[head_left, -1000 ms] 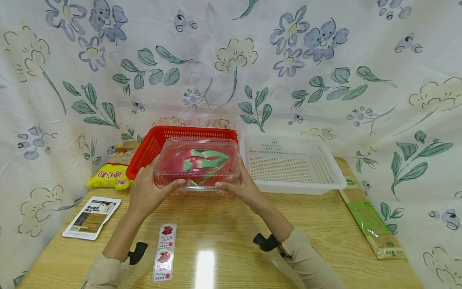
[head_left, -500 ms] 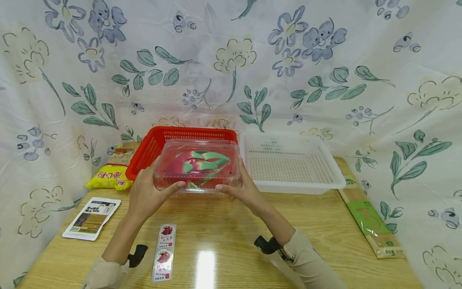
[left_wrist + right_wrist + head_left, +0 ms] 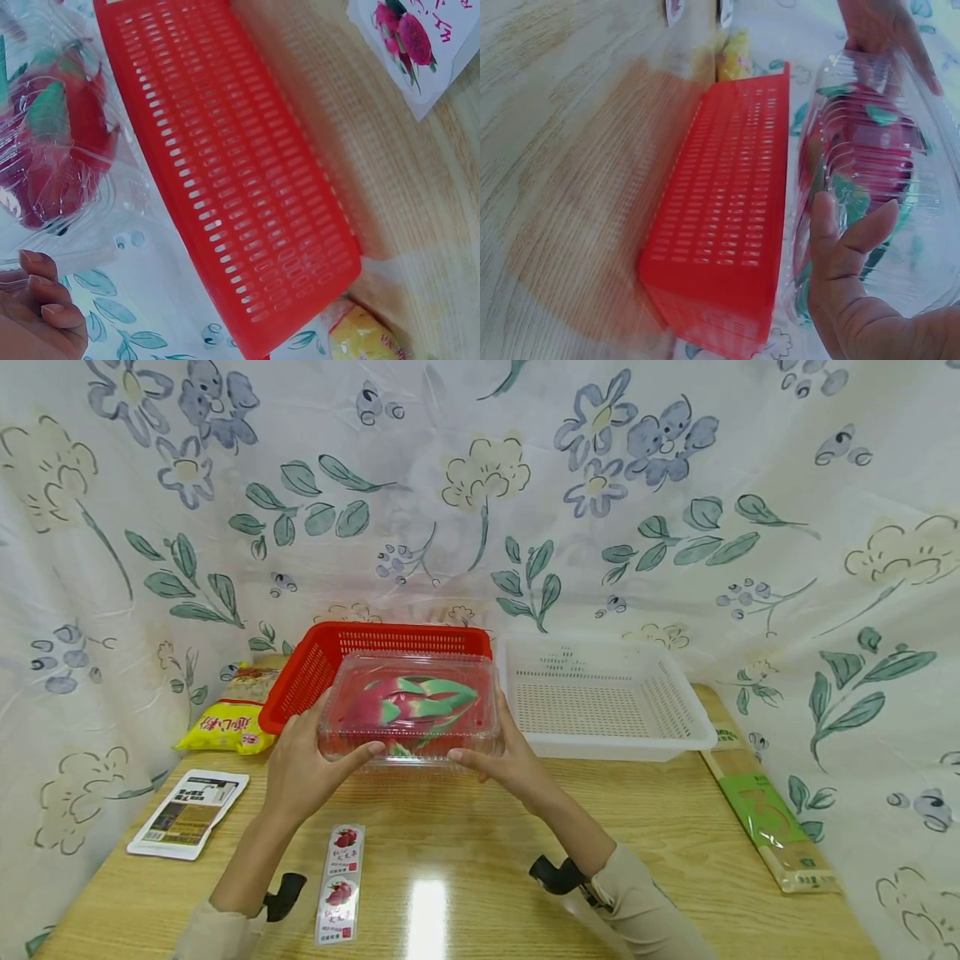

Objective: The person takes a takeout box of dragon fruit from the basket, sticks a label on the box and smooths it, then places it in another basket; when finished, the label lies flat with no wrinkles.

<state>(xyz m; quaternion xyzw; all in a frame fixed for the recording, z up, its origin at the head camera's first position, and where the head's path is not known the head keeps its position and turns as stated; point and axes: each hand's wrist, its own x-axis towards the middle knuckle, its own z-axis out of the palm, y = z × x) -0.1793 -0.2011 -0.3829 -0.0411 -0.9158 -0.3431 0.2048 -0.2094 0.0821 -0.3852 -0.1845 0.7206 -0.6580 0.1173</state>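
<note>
Both hands hold a clear plastic clamshell box (image 3: 412, 702) by its two short ends, raised in front of the red basket. Inside the box lies a pink dragon fruit (image 3: 420, 697) with green scales, also seen through the plastic in the right wrist view. My left hand (image 3: 303, 764) grips the left end, its thumb along the near edge. At the right end my right hand (image 3: 513, 760) grips likewise, thumb on the near side. In the left wrist view, curled fingers (image 3: 46, 289) touch the box's edge. The lid looks closed.
A red basket (image 3: 300, 681) stands behind the box, and a white basket (image 3: 600, 747) to its right. At left lie a yellow bag (image 3: 232, 718) and a white pouch (image 3: 187, 814). A strip of dragon fruit stickers (image 3: 341, 885) lies in front; a long green-labelled packet (image 3: 772, 818) lies right.
The box has sunk very slightly in the head view, still held by both hands. The whole scene has shifted a little to the left.
</note>
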